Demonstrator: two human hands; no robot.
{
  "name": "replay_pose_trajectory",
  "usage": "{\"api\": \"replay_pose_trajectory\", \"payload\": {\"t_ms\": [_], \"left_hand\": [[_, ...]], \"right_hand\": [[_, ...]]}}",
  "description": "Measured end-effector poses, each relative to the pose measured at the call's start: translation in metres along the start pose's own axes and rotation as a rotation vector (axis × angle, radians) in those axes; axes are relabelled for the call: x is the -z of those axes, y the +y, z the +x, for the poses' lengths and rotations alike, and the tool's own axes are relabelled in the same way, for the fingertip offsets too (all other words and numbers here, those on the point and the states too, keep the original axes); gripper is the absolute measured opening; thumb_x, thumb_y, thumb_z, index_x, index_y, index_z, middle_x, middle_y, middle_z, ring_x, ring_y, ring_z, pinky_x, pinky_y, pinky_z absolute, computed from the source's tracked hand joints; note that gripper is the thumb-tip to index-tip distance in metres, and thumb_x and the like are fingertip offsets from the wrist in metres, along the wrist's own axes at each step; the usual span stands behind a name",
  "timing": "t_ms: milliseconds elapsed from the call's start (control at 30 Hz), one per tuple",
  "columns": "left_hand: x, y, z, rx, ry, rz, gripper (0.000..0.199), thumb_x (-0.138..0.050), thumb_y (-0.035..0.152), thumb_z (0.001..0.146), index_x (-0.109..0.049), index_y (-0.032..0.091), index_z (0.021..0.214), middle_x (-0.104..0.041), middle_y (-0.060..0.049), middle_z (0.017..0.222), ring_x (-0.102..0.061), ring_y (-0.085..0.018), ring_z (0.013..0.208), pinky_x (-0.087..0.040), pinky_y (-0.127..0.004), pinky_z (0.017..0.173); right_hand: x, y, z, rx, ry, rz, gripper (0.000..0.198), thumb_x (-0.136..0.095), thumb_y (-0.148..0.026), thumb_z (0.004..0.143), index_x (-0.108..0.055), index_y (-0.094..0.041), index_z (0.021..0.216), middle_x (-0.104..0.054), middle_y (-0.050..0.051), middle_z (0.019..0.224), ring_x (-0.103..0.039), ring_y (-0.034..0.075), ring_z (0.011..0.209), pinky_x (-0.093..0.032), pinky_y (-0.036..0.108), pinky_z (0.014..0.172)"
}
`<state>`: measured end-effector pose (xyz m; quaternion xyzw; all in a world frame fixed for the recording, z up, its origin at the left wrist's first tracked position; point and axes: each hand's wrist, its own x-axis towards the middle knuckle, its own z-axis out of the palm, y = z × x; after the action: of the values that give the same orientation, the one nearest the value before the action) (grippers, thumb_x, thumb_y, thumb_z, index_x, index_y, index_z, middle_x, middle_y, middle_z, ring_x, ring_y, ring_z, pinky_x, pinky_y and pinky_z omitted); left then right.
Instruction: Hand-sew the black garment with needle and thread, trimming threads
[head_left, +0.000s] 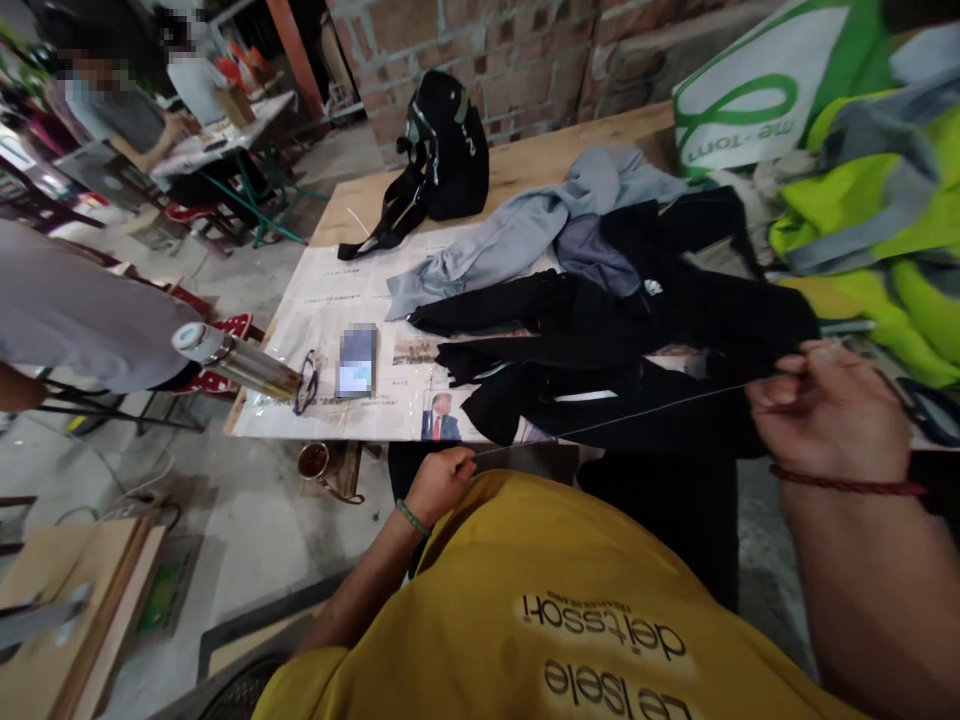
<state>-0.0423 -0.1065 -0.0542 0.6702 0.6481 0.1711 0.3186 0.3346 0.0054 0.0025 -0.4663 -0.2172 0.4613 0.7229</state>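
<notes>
A thin thread [622, 416] runs taut in front of my body, slanting up from left to right. Its left end is pinched by my left hand [442, 484], which is closed near the table's front edge. At the other end my right hand [832, 410] is also closed, with the thread between its fingertips. Whether a needle is in either hand is too small to tell. Behind the thread a black garment [600, 330] lies spread on the newspaper-covered table [315, 290]. A grey garment [510, 225] lies just beyond it.
On the table are a phone [356, 362], glasses [305, 382], a clear bottle [238, 360] and a black bag [448, 145]. Yellow-green clothing [870, 200] and a green-white bag [750, 100] fill the right. A person's torso [82, 300] is at left; others sit farther back.
</notes>
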Motion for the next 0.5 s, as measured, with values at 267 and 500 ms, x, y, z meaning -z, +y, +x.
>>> {"api": "replay_pose_trajectory", "payload": {"t_ms": [267, 500], "left_hand": [[0.028, 0.046, 0.014, -0.084, 0.017, 0.353, 0.031, -0.051, 0.036, 0.084, -0.062, 0.018, 0.061, -0.063, -0.002, 0.065, -0.057, -0.012, 0.063, -0.037, -0.022, 0.058], [0.047, 0.085, 0.049, -0.253, 0.171, 0.402, 0.015, -0.05, 0.018, 0.081, -0.064, 0.019, 0.076, -0.065, -0.004, 0.078, -0.06, -0.015, 0.073, -0.042, -0.024, 0.067]], "right_hand": [[-0.023, 0.025, -0.018, 0.057, -0.241, -0.24, 0.018, -0.071, -0.028, 0.068, -0.065, -0.015, 0.08, -0.058, -0.001, 0.058, -0.047, 0.006, 0.039, -0.033, 0.02, 0.036], [-0.012, 0.059, -0.005, 0.064, -0.277, -0.375, 0.021, -0.065, -0.036, 0.073, -0.064, -0.017, 0.082, -0.055, -0.004, 0.059, -0.044, 0.005, 0.037, -0.033, 0.019, 0.035]]}}
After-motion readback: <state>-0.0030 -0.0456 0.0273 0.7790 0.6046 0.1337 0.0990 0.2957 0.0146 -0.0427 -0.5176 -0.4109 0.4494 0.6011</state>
